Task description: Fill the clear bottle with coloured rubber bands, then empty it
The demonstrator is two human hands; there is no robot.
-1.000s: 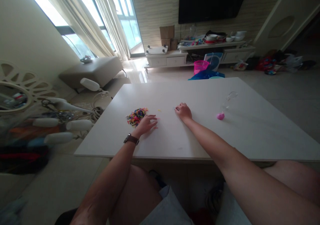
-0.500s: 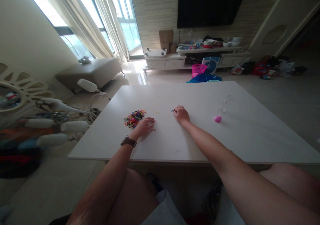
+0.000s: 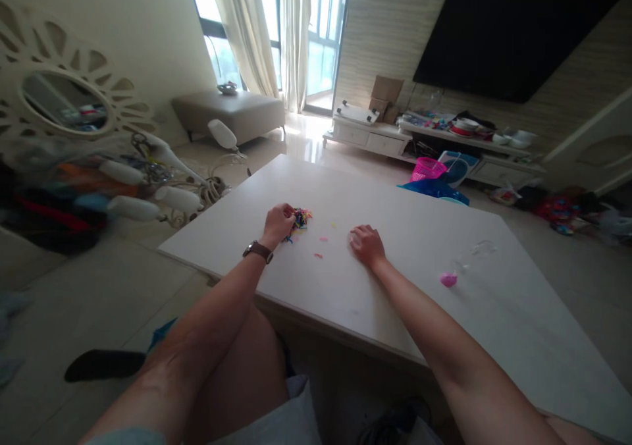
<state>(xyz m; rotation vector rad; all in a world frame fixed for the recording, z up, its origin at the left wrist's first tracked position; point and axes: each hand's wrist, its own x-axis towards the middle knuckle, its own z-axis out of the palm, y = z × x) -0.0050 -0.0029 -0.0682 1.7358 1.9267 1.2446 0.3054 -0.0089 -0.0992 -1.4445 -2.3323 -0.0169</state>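
A heap of small multicoloured pieces lies on the white table; they are too small to name. Bent at its left edge, my left hand has its fingertips pressed together among the pieces. What they pinch is hidden. My right hand rests on the tabletop further right, fingers loosely stretched, with nothing visible in them. Between the hands lie a pink piece, a red piece and a yellow piece, apart from the heap.
Right of my right arm is a pink lump, with clear plastic items behind it. A lamp with several white shades stands beyond the table's left edge. Past the far edge are a pink basket and a low cabinet.
The view has swung left. My left hand has moved onto the heap and curled its fingers. The blue piece at my right hand's fingertips no longer shows; a pink piece now lies between the hands.
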